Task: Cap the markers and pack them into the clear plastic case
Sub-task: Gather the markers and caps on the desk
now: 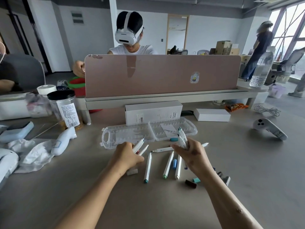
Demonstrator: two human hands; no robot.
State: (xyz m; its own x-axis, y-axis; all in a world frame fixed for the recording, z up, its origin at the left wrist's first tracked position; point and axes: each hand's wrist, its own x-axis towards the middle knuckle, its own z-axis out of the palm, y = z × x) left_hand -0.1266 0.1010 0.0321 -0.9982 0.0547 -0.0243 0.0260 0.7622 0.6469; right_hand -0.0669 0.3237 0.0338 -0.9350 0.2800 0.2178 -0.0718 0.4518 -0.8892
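Observation:
The clear plastic case [127, 135] lies open and flat on the table, both halves showing, just beyond my hands. My left hand [126, 156] grips a couple of white markers [139, 144] pointing toward the case. My right hand [192, 153] holds a bunch of white markers [182, 138] upright, tips up, over the case's right half. Several more white markers [168, 165] lie loose on the table between my hands. Loose caps lie around: a teal cap [196, 180], a dark red cap [190, 183], a blue cap [174, 163], and another teal cap [174, 139] by the case.
A white carton [153, 113] stands behind the case, a flat white box [212, 114] to its right. A jar [65, 109], crumpled paper [31, 152] and a white controller [64, 141] crowd the left. Another controller [269, 128] lies right. A person sits behind the pink divider [162, 75].

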